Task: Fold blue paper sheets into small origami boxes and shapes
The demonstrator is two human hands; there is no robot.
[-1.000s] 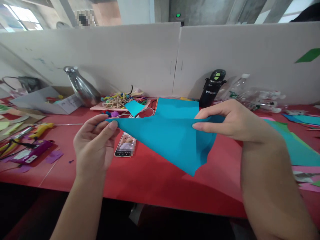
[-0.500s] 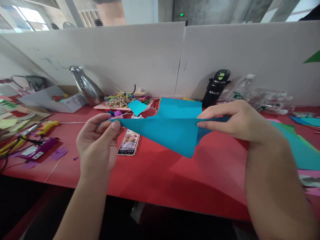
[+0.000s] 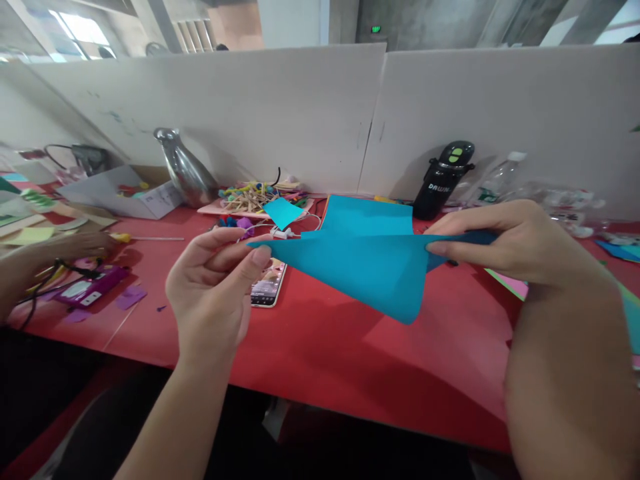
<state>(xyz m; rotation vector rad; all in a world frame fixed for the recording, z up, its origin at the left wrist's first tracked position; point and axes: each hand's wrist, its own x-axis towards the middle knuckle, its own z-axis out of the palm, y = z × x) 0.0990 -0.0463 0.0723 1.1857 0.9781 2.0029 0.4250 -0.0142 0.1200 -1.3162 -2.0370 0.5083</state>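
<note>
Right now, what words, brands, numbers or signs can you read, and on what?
"DAWN": black bottle.
Too small or blurred to read:
phone screen text
label on purple device
print on grey box
label on clear bottle
lit green sign at the back

Above the table, a sheet stretches between the left hand and the right hand, with a phone partly behind the left hand, a jug and box beyond it, and a flask beyond the right hand.
</note>
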